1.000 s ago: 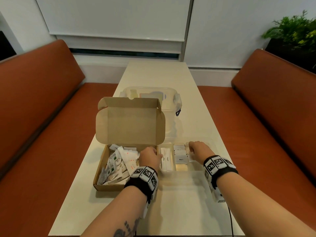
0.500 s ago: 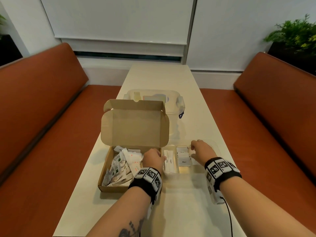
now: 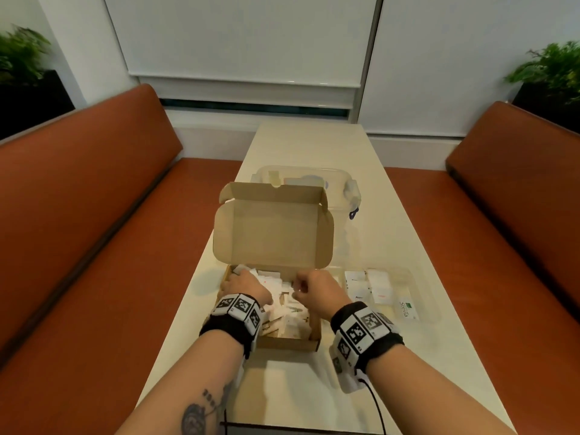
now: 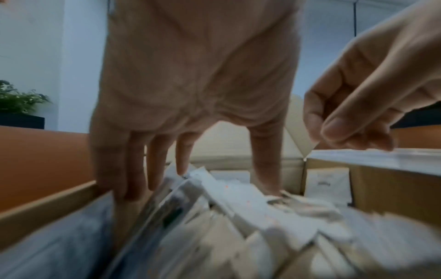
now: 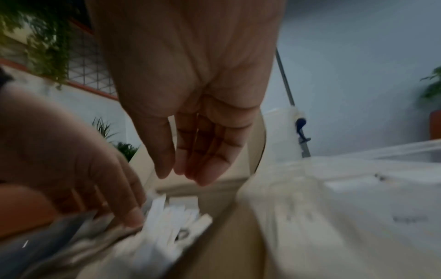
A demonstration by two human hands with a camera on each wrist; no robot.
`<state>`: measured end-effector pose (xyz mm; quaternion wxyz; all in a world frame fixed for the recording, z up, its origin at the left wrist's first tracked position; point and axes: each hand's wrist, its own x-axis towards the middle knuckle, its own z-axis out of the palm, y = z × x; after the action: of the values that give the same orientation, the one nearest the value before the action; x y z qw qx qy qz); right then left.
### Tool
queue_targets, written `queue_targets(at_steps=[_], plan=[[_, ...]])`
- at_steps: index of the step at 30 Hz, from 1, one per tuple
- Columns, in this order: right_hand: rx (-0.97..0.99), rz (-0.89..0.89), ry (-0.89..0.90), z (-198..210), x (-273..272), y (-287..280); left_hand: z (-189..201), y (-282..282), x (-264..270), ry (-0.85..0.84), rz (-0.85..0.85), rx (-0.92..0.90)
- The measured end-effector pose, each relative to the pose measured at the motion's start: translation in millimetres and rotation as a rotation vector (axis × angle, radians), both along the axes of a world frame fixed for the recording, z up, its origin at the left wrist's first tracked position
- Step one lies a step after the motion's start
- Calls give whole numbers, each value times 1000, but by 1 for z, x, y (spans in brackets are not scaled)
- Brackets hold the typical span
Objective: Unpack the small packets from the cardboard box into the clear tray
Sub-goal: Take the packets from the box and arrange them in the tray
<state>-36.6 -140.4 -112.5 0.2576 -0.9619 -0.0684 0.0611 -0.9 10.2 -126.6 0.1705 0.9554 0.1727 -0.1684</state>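
Packets [image 3: 284, 304] lie heaped in the open cardboard box [image 3: 284, 343] left of the clear tray [image 3: 434, 312], left hand [image 3: 244, 285] spread on them, right hand [image 3: 318, 290] loosely curled, empty: a fetching step; next, pinch some and carry them right.

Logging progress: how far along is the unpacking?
Early. Done: a few packets, one marked Stevia, lie in the clear tray. In hand: nothing. The left hand has its fingers in the packets; the right hand hovers empty. Left: the cardboard box looks nearly full.
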Motion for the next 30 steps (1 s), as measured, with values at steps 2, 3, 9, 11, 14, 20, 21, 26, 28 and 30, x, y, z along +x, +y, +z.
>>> queue_targets(at_steps=[2, 3, 9, 11, 14, 20, 21, 26, 28, 30], plan=[[-30, 22, 17, -10, 0, 10, -9, 0, 1, 67, -87, 28], [-41, 26, 25, -13, 1, 12, -14, -1, 2, 79, -120, 29], [-56, 4, 50, -24, 2, 11, -33, -9, 6, 48, -39, -8], [-30, -12, 55, -27, 2, 10, -39, -10, 7, 19, 0, 28], [-4, -28, 34, -32, -1, 8, -45, -7, 9, -49, 49, 25], [16, -25, -28, -43, -6, 10, -45, -8, 12, -35, 45, -31], [16, -32, -41, -45, -6, 10, -45, -9, 12, -40, 41, -37], [2, -20, -100, -53, -9, 10, -44, -10, 10, -81, 2, -35], [2, -6, -123, -55, -10, 10, -40, -9, 12, -86, -11, -77], [7, -3, -139, -55, -11, 10, -33, -7, 13, -78, -35, -110]])
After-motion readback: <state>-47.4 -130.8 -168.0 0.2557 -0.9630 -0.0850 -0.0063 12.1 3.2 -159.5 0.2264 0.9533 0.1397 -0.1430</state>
